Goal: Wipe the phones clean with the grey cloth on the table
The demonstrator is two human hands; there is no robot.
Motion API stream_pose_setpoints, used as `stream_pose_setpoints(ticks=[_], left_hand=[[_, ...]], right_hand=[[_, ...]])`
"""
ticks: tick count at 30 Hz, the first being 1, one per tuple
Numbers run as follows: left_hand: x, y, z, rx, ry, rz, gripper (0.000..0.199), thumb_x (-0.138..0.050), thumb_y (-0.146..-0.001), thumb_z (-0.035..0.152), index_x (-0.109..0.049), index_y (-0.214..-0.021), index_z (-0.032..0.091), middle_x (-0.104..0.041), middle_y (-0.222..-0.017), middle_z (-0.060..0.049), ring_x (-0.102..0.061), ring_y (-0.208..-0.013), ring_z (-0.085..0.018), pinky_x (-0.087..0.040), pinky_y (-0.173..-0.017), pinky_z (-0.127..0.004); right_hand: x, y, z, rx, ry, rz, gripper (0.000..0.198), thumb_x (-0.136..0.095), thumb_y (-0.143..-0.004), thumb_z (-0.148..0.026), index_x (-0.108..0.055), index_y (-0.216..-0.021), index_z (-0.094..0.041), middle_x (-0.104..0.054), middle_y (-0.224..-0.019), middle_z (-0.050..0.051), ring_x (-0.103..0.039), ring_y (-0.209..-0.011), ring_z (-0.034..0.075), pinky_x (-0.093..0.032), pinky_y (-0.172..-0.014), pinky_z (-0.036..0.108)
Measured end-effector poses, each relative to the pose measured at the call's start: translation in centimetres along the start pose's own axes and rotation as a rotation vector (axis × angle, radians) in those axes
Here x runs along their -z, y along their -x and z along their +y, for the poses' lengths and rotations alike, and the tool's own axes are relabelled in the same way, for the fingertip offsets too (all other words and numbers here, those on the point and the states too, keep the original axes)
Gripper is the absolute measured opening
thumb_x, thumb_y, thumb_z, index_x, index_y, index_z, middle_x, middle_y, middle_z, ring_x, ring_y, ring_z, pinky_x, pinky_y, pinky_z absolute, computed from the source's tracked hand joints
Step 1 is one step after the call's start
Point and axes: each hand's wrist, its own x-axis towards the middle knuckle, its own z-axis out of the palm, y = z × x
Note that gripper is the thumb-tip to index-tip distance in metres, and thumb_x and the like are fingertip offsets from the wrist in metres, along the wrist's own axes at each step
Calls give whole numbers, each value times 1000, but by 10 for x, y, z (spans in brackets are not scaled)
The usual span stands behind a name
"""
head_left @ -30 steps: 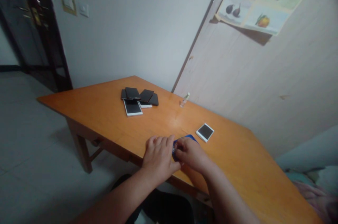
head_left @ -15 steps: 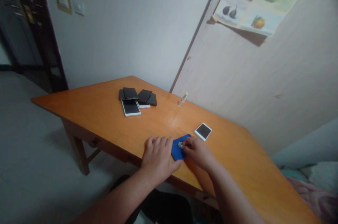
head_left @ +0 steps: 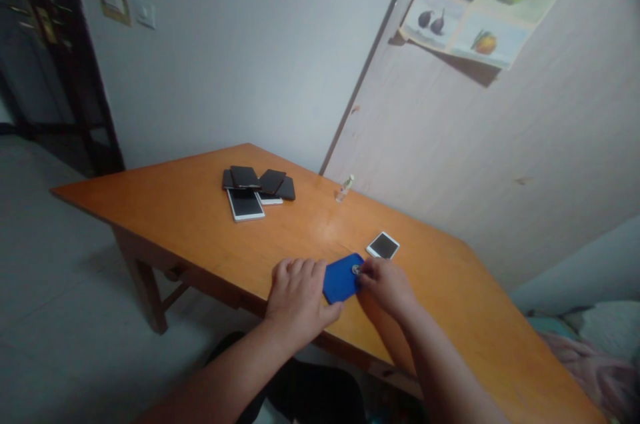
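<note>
My left hand (head_left: 299,294) is closed around the left end of a flat blue rectangular piece (head_left: 340,279), which looks like a phone or its case. The thumb lies along its near edge and the fingers rest over the far side. At the right end of the blue piece is a small round silvery piece (head_left: 357,270). My right hand (head_left: 386,283) pinches this round piece against or just above the blue surface; its exact kind is too small to tell. Just beyond my right hand lies a white device with a dark screen (head_left: 383,245), partly covered by the fingers.
On the orange wooden table (head_left: 165,201), black flat cases (head_left: 245,177) overlap a white tablet (head_left: 245,205) at the back left. A small clear bottle (head_left: 345,189) stands near the wall. Bedding (head_left: 595,357) lies beyond the table's right end.
My right hand has moved right with the small round piece, from the middle of the blue piece to its right end. The left hand keeps its hold.
</note>
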Motion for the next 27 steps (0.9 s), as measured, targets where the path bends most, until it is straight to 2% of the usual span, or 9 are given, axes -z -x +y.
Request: stream_pose_setpoints(ticks=[2, 4, 7, 11, 16, 21, 23, 27], left_hand=[[0, 0, 1, 3, -4, 5, 55, -72, -76, 50, -56, -121, 23, -64, -107, -9, -54, -108, -32, -31, -103, -50], [-1, 0, 1, 1, -7, 11, 53, -71, -77, 50, -57, -120, 23, -64, -106, -9, -54, -108, -32, -31, -103, -50], [0, 0, 2, -3, -6, 17, 52, -71, -77, 49, -57, -119, 23, -64, -106, -9, -55, -107, -32, -31, -104, -50], [1, 0, 2, -4, 2, 5, 51, -70, -77, 49, -57, -119, 24, -64, -108, -10, -54, -109, -32, -32, -103, -49], [1, -1, 2, 1, -6, 1, 48, -71, -76, 47, -58, -117, 25, -64, -108, -9, -54, -108, -32, -32, -103, -49], [1, -1, 1, -13, 5, 6, 49, -71, -76, 49, -57, -117, 24, -64, -107, -8, -54, -107, -32, -32, -102, -49], [1, -1, 1, -15, 4, 3, 49, -71, -76, 47, -57, -117, 24, -63, -107, -8, -54, -106, -31, -32, -102, -49], [1, 0, 1, -16, -6, -15, 47, -71, -76, 47, -58, -114, 24, -63, -104, -8, -54, -105, -31, -32, -103, -49]], right_hand=[[3, -6, 7, -54, 114, 36, 13, -60, -85, -26, -72, -85, -21, -68, -86, 7, -59, -82, 20, -35, -67, 28], [2, -9, 10, -28, 153, 37, 15, -57, -87, -27, -71, -87, -20, -68, -87, 8, -59, -84, 21, -33, -65, 28], [-2, -9, 10, 18, 128, -2, 15, -56, -88, -27, -69, -89, -20, -68, -87, 8, -60, -82, 20, -33, -64, 28], [-7, -13, 6, -65, 118, 44, 20, -53, -92, -30, -69, -89, -19, -69, -90, 10, -61, -82, 22, -35, -65, 29], [-13, -25, -2, 23, 60, 84, 18, -52, -91, -26, -68, -90, -19, -69, -92, 9, -61, -87, 20, -38, -70, 28], [-16, -30, -11, -74, 54, 117, 16, -53, -89, -23, -68, -89, -17, -68, -92, 10, -61, -85, 20, -38, -70, 28], [-20, -23, -23, 4, -30, 68, 13, -54, -87, -22, -67, -88, -18, -67, -90, 8, -60, -83, 18, -39, -70, 27], [-23, -7, -39, 285, -153, -51, 8, -57, -86, -22, -65, -90, -22, -66, -89, 2, -60, -83, 16, -38, -70, 24]])
